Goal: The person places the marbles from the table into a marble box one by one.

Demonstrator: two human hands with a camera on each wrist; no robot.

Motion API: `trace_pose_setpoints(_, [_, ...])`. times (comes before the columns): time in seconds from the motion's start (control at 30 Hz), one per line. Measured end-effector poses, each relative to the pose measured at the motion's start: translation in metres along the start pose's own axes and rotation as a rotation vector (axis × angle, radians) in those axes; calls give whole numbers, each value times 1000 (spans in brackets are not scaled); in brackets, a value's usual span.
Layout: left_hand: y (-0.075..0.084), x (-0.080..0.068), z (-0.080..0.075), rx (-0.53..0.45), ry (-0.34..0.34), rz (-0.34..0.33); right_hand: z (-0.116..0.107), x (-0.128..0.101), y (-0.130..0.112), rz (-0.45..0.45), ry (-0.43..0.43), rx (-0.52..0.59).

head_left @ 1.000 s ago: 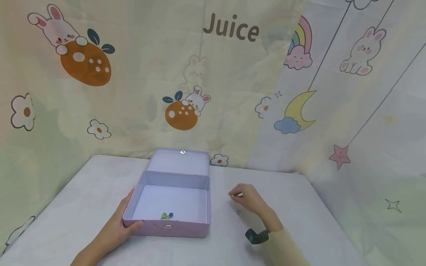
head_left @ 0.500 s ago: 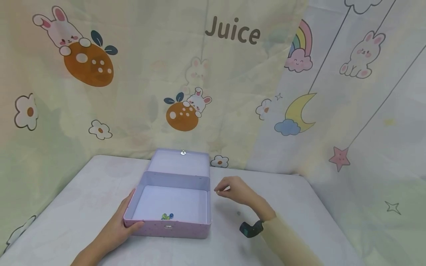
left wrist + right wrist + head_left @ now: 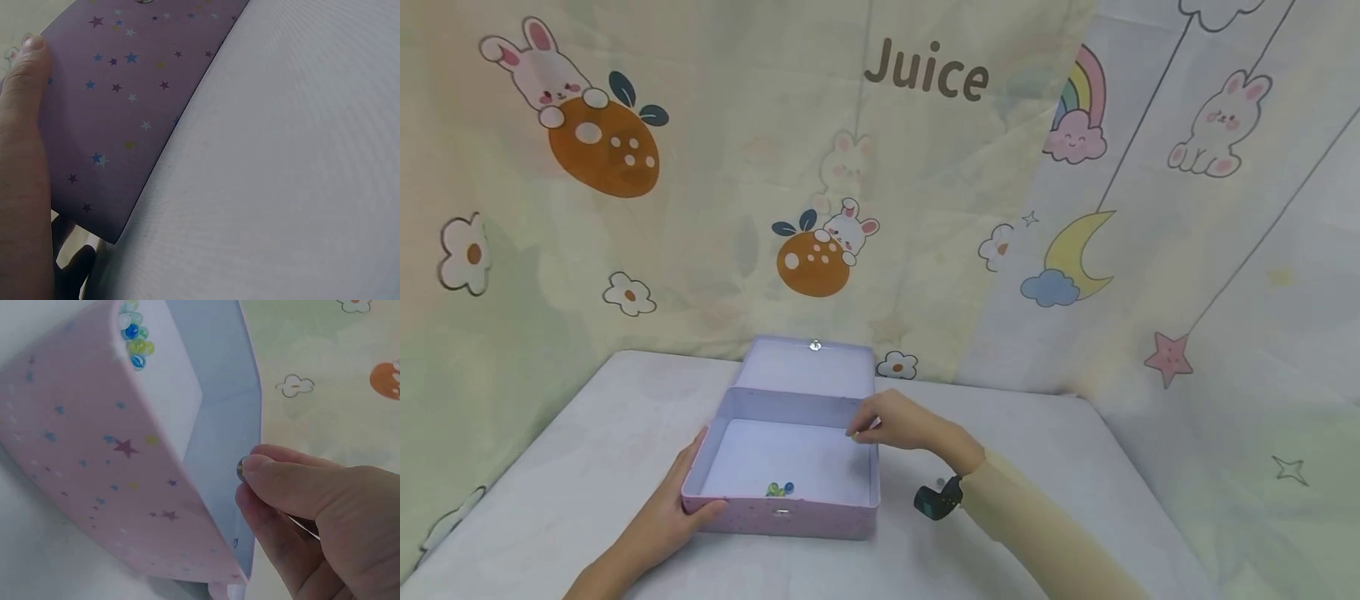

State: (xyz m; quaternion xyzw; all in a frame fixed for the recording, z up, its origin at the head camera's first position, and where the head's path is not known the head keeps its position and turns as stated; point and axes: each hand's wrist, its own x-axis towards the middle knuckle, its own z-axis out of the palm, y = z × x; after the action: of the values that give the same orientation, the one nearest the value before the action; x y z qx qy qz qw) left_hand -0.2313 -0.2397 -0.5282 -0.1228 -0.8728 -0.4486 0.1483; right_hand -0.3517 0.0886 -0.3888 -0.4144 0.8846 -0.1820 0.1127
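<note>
A pink-lilac tin box (image 3: 782, 521) printed with stars has its lid (image 3: 808, 367) tipped back. My left hand (image 3: 662, 512) grips its front left corner, the thumb lying on the front wall in the left wrist view. Between thumb and fingertips my right hand (image 3: 898, 419) pinches a marble (image 3: 240, 469), over the right side of the box. Most of that marble is covered by the fingers. Several marbles (image 3: 137, 347), blue, yellow, green and clear, lie inside along the front wall.
Beside the dark device (image 3: 936, 500) on my right wrist, a small greyish marble (image 3: 941, 482) sits on the white table (image 3: 1037, 467). A cloth backdrop (image 3: 715, 275) with cartoon prints hangs behind the table.
My right hand has moved left from the table beside the box to above its right wall, carrying the pinched marble. The left hand keeps its grip on the box.
</note>
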Motion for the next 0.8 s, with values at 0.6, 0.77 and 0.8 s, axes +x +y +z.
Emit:
trace_pose_setpoints(0.6, [0, -1, -1, 11, -10, -25, 14, 42, -11, -46, -187, -54])
trace_pose_setpoints(0.77, [0, -1, -1, 26, -9, -21, 18, 51, -14, -22, -215, -50])
trace_pose_setpoints(0.8, [0, -1, -1, 26, -8, -16, 19, 53, -15, -18, -218, -53])
